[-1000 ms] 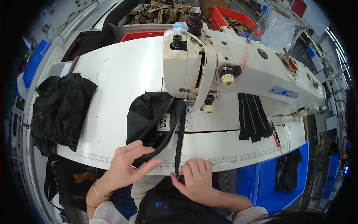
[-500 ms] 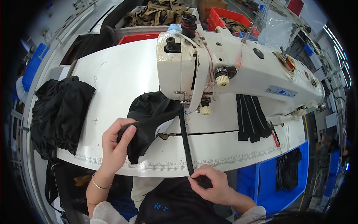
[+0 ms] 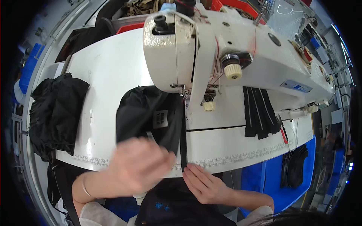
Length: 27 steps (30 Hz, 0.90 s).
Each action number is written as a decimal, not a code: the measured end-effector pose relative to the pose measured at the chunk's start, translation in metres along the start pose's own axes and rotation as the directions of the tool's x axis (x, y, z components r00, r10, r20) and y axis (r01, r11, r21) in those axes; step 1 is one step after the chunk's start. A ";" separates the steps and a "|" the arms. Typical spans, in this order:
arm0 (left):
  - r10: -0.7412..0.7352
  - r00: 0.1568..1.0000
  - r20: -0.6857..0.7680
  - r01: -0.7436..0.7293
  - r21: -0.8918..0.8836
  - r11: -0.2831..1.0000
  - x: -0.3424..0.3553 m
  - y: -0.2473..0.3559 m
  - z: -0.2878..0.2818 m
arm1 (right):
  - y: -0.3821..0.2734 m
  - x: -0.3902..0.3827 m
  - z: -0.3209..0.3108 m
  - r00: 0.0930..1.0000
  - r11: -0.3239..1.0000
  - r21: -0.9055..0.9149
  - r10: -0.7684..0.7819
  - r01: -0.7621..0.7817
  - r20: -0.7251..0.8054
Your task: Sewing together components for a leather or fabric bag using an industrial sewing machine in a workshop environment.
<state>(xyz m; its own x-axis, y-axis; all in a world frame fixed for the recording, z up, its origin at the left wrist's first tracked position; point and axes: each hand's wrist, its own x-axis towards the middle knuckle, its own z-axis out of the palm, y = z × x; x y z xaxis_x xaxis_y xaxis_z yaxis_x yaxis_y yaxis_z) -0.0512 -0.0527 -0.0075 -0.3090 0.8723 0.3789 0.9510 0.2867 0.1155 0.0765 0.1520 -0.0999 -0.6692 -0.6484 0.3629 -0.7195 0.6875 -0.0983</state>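
Note:
A black fabric piece (image 3: 135, 113) with a pale label (image 3: 160, 119) lies under the needle area of the white sewing machine (image 3: 162, 60). My left hand (image 3: 141, 165) is motion-blurred over its lower edge; whether the fingers grip it is unclear. Along the fabric's right side a narrow black strip (image 3: 183, 139) runs from the needle toward me, and my right hand (image 3: 203, 184) pinches its near end at the table's front edge, beside the printed ruler.
A crumpled black fabric pile (image 3: 56, 113) sits on the white table (image 3: 102, 67) at left. Right are dark strips (image 3: 258, 111), red-handled scissors (image 3: 283, 135) and a blue bin (image 3: 256, 177) holding black pieces. Red bins (image 3: 128, 27) stand behind the machine.
My left hand has moved right and down from the folded fabric, now spread with its label showing again. My right hand has shifted slightly left and up with the strip. The view has shifted slightly.

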 end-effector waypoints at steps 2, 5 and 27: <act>0.064 0.997 0.031 -0.067 0.114 0.991 -0.028 0.034 0.041 | 0.001 0.001 -0.005 0.998 0.998 -0.011 -0.060 0.060 0.019; 0.016 0.999 -0.050 -0.011 0.095 0.995 -0.044 0.043 0.076 | 0.012 0.000 -0.003 0.995 0.995 0.002 -0.098 0.098 -0.007; 0.050 0.999 -0.004 -0.050 0.070 0.996 -0.031 0.041 0.067 | 0.024 0.005 -0.010 0.981 0.981 0.017 -0.193 0.192 0.027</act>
<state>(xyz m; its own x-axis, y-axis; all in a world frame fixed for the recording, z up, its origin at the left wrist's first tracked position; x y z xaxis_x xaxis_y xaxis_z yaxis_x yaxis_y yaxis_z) -0.0031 -0.0412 -0.0759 -0.2609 0.8841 0.3876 0.9624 0.2698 0.0323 0.0577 0.1683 -0.0916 -0.5227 -0.7776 0.3495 -0.8379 0.5443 -0.0423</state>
